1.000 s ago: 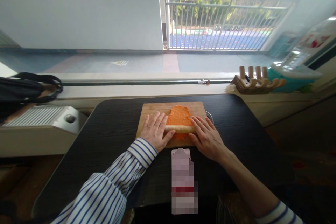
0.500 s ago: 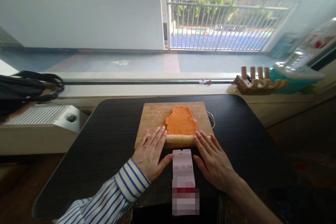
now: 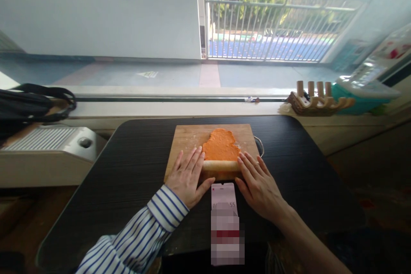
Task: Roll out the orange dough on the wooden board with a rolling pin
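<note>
A flattened sheet of orange dough [image 3: 221,144] lies on a wooden cutting board [image 3: 184,137]. Across its near edge rests a pale wooden rolling pin [image 3: 221,165]. My left hand [image 3: 186,177] lies flat over the pin's left end, fingers stretched forward. Over the right end, my right hand [image 3: 258,184] presses with its fingers extended too. Both palms cover the pin's ends, so only its middle shows. Neither hand is wrapped round it.
A phone [image 3: 224,192] showing a timer lies on the dark table [image 3: 135,171] in front of the board. The board has a metal handle [image 3: 259,146] on its right. A wicker basket [image 3: 310,105] and a teal container [image 3: 349,96] stand on the sill. A black bag [image 3: 32,102] is at left.
Both hands have moved slightly forward, away from me, and the rolling pin has rolled a little farther over the near edge of the orange dough.
</note>
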A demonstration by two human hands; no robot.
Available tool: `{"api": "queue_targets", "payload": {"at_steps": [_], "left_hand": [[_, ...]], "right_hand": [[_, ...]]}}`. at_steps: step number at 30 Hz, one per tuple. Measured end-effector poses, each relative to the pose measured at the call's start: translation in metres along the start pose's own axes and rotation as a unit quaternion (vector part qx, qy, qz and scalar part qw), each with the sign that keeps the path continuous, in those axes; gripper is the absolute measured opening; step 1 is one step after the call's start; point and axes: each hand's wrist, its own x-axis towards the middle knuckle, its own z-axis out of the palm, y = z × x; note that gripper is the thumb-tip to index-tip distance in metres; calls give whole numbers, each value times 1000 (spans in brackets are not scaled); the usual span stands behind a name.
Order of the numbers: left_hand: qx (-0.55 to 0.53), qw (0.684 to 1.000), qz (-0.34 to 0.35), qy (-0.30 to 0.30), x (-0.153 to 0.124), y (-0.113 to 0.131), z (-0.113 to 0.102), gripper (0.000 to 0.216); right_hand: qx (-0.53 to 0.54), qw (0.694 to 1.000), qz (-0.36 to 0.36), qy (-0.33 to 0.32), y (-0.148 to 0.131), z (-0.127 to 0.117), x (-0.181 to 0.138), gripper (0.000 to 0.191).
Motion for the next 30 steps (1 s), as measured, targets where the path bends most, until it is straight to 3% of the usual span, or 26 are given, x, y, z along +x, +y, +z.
{"api": "queue_targets", "payload": {"at_steps": [6, 16, 25, 30], "left_hand": [[-10, 1000, 18, 6, -15, 3, -2, 74], [-14, 999, -34, -2, 9, -1, 7, 69], [-13, 1000, 6, 1, -18, 3, 1, 74], [-20, 1000, -14, 5, -4, 0, 7, 72]], "right_hand": [[-4, 1000, -3, -2, -8, -3, -16, 56], [-1, 1000, 11, 8, 3, 1, 11, 48], [6, 1000, 3, 3, -10, -3, -16, 58], [15, 1000, 10, 7, -3, 0, -2, 53]]}}
